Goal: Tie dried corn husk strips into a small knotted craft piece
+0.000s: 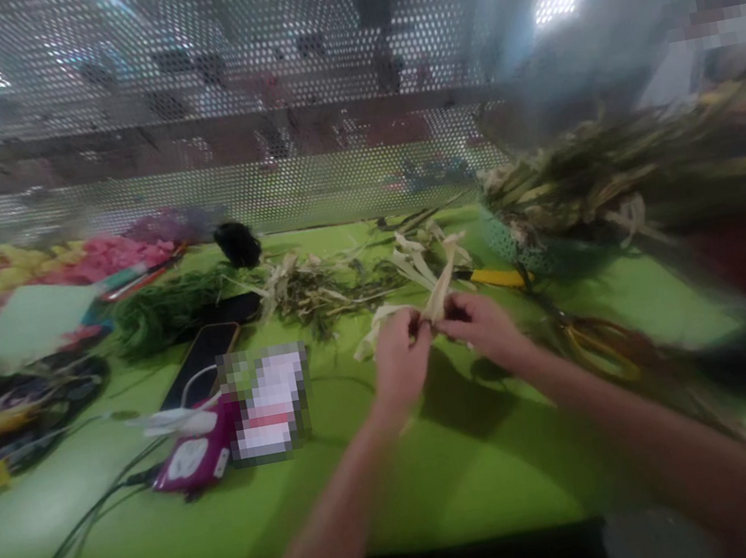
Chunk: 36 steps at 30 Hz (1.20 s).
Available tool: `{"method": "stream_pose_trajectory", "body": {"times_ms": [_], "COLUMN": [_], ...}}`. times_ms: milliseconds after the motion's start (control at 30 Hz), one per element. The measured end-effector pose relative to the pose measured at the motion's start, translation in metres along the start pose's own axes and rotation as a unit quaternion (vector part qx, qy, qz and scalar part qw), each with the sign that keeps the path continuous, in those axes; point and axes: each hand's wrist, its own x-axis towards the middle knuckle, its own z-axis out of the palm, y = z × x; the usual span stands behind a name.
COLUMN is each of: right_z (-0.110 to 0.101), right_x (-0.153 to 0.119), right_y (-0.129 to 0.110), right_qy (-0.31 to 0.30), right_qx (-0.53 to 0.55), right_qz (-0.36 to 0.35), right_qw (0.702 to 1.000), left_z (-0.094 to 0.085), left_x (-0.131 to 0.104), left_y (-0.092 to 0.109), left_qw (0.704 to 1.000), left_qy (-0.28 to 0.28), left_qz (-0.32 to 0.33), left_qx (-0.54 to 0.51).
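My left hand (401,356) and right hand (487,328) meet over the glossy lime-green surface (383,498), with the fingers of both pinching the lower end of a pale cream, papery, husk-like strip (444,284). The strip rises on a slant from my fingertips, its upper part free. Which fingertip lies in front of which at the pinch is too small and blurred for me to tell.

I judge it to be very light, dry and thin: stiff enough to stand up from my grip, yet soft enough to fold. It looks matt rather than slick, so I'd expect little slipping. Its edges could well split or crease under a hard tug, so the gathered lower end seems the best hold, taken with a light pinch, leaving the wider upper part alone.

Just beside my left hand lies a crumpled cream husk-like piece (370,335), likely as fragile. Beyond my hands there's a loose tangle of dry, straw-coloured leaves and stems (307,291), which I'd lift from underneath, since brittle bits might snap. The yellow-handled tool (497,277) sits near my right hand.
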Motion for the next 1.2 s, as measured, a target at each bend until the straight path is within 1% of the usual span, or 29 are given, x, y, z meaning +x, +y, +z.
{"method": "stream_pose_trajectory", "body": {"times_ms": [100, 167, 233, 300, 367, 400, 467, 533, 567, 633, 667, 700, 767, 800, 833, 900, 967, 1067, 1133, 1200], "right_z": [0.004, 0.005, 0.003, -0.006, -0.019, -0.028, -0.046, -0.061, -0.065, -0.066, -0.062, -0.055, -0.034, -0.023, -0.012, 0.005, 0.016, 0.021, 0.022, 0.023], "right_x": [-0.007, -0.012, -0.017, -0.024, -0.034, -0.039, -0.048, -0.053, -0.053, -0.048, -0.043, -0.036, -0.020, -0.011, -0.001, 0.016, 0.029, 0.039, 0.041, 0.041], "right_y": [-0.007, -0.011, -0.018, -0.029, -0.044, -0.054, -0.072, -0.086, -0.090, -0.092, -0.090, -0.086, -0.075, -0.067, -0.059, -0.044, -0.031, -0.017, -0.011, -0.007], "right_qy": [-0.066, -0.108, -0.154, -0.187, -0.185, -0.167, -0.110, -0.045, -0.012, 0.040, 0.050, 0.050, 0.009, 0.002, -0.008, -0.012, -0.006, 0.028, 0.043, 0.045], "right_qx": [0.004, 0.061, 0.160, 0.234, 0.258, 0.263, 0.267, 0.279, 0.280, 0.257, 0.234, 0.206, 0.148, 0.122, 0.100, 0.067, 0.038, 0.013, 0.013, 0.022], "right_qz": [-0.046, -0.055, -0.039, -0.036, -0.075, -0.103, -0.177, -0.226, -0.239, -0.224, -0.194, -0.150, -0.050, -0.017, -0.001, 0.000, -0.020, -0.054, -0.052, -0.043], "right_qw": [0.997, 0.991, 0.974, 0.953, 0.945, 0.945, 0.941, 0.932, 0.930, 0.939, 0.951, 0.966, 0.988, 0.992, 0.995, 0.998, 0.999, 0.998, 0.998, 0.998], "left_z": [-0.001, -0.005, -0.012, -0.023, -0.036, -0.042, -0.051, -0.054, -0.054, -0.050, -0.046, -0.043, -0.036, -0.033, -0.030, -0.025, -0.022, -0.019, -0.018, -0.018], "left_x": [0.004, 0.007, 0.011, 0.016, 0.021, 0.024, 0.028, 0.030, 0.030, 0.028, 0.027, 0.026, 0.022, 0.020, 0.019, 0.016, 0.014, 0.013, 0.012, 0.012], "left_y": [-0.007, -0.012, -0.014, -0.015, -0.016, -0.017, -0.021, -0.023, -0.023, -0.021, -0.018, -0.016, -0.011, -0.009, -0.007, -0.005, -0.005, -0.003, -0.002, -0.001], "left_qw": [0.995, 0.985, 0.975, 0.963, 0.949, 0.942, 0.934, 0.930, 0.928, 0.925, 0.926, 0.927, 0.929, 0.929, 0.929, 0.928, 0.927, 0.920, 0.919, 0.922], "left_qy": [0.013, 0.027, 0.071, 0.127, 0.177, 0.197, 0.215, 0.206, 0.198, 0.177, 0.161, 0.139, 0.087, 0.065, 0.049, 0.029, 0.021, 0.010, 0.007, 0.000], "left_qz": [-0.050, -0.075, -0.089, -0.107, -0.130, -0.140, -0.152, -0.159, -0.163, -0.164, -0.158, -0.150, -0.134, -0.131, -0.132, -0.135, -0.133, -0.135, -0.138, -0.140], "left_qx": [-0.088, -0.154, -0.192, -0.212, -0.228, -0.231, -0.241, -0.258, -0.270, -0.293, -0.303, -0.313, -0.333, -0.340, -0.343, -0.346, -0.351, -0.368, -0.368, -0.361]}}
